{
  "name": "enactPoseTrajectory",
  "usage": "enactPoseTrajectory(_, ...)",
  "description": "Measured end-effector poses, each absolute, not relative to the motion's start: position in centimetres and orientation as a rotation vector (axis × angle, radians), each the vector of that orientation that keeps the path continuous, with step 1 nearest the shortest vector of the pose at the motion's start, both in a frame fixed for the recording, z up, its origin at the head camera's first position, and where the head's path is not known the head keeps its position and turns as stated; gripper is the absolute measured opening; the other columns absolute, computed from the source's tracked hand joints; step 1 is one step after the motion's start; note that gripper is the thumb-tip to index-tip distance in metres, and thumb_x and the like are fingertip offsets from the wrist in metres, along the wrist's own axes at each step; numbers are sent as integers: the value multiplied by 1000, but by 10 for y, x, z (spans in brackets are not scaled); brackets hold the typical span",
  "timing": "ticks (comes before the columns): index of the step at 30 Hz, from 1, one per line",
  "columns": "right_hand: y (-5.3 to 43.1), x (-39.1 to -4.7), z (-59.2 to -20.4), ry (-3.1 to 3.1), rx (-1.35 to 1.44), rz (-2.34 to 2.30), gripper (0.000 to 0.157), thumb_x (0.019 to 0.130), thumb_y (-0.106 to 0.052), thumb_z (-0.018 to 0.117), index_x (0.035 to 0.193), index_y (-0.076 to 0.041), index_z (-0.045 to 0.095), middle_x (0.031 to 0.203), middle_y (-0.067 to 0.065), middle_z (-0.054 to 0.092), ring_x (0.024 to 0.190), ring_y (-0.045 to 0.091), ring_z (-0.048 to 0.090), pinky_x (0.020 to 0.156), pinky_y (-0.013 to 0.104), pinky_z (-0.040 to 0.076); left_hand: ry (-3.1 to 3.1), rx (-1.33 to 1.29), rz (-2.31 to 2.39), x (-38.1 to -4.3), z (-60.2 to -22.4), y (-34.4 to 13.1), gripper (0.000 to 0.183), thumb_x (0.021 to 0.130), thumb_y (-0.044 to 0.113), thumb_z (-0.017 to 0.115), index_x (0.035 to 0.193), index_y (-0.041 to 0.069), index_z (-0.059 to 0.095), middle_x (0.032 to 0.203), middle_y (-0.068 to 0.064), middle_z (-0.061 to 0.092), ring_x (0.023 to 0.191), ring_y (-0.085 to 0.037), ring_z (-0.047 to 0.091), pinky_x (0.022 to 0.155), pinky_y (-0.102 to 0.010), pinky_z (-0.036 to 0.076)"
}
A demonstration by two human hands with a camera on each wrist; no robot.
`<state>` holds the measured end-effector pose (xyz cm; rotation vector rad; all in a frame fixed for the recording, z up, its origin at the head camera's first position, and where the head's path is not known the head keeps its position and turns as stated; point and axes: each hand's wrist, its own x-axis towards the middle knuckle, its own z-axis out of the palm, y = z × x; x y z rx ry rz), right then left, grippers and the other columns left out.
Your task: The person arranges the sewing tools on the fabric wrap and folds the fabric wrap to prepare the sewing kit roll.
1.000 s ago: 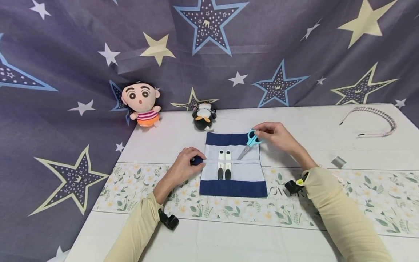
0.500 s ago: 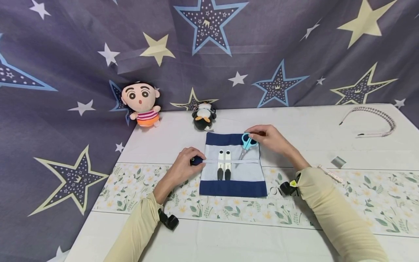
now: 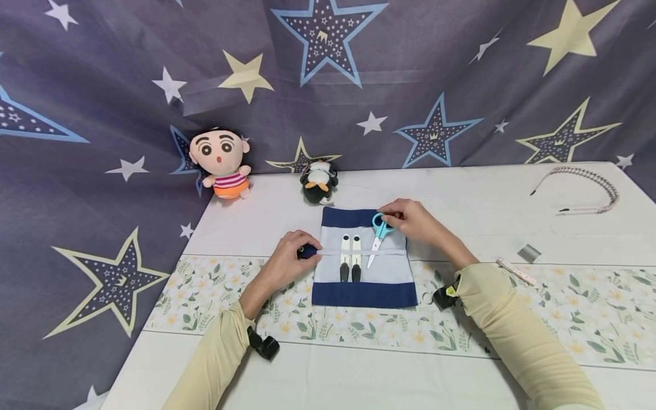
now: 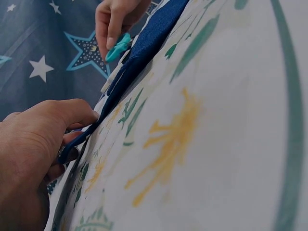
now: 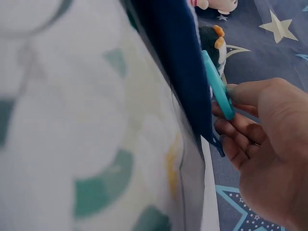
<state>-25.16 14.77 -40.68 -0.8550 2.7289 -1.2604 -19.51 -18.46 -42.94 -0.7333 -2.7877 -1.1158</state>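
A navy-edged, pale blue cloth organizer (image 3: 365,296) lies unfolded, with a thin pale elastic band (image 3: 392,252) across its middle. My left hand (image 3: 288,259) pinches the navy tab (image 3: 307,251) at its left edge; the left wrist view shows thumb and fingers around the navy cloth (image 4: 79,139). My right hand (image 3: 417,223) pinches one handle loop of turquoise scissors (image 3: 380,228), blades pointing down toward me across the band line. Whether the blades pass under the band I cannot tell. Left of them, two slim white tools (image 3: 345,250) with black ends lie side by side across the band.
Behind the organizer sit a penguin plush (image 3: 319,183) and a doll plush (image 3: 224,162). To the right lie a headband (image 3: 610,191), a small grey piece (image 3: 529,253), a slim pinkish strip (image 3: 515,271) and a ring (image 3: 427,298). A starry curtain (image 3: 359,102) hangs behind the table.
My right hand has moved left and slightly toward me with the scissors, which now stand steeper, their tips lower and past the band line. The left hand has stayed at the tab.
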Motion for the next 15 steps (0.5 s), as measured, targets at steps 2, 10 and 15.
enactPoseTrajectory(2,146,-252,-407,2742,-896,-1220,27,102,-3,63,125,9,69,105,16,70,78,21,55,70,37,46,-2791,-731,-1114,-195,-429,-185,16,92,14,77,108,13,75,115,-6,66,108,-30,55,85,-46,49)
enactPoseTrajectory(10,142,-251,-406,2767,-990,-1102,27,103,-6,62,126,8,70,100,12,69,75,19,51,72,40,42,-2798,-723,-1112,-194,-429,-184,16,92,15,77,108,12,75,115,-6,66,108,-30,55,84,-46,49)
enactPoseTrajectory(15,140,-250,-405,2762,-1029,-1073,28,103,-6,63,126,7,69,103,13,69,77,20,51,74,41,42,-2794,-725,-1114,-194,-428,-184,16,92,14,78,107,12,75,114,-7,66,108,-30,55,85,-46,49)
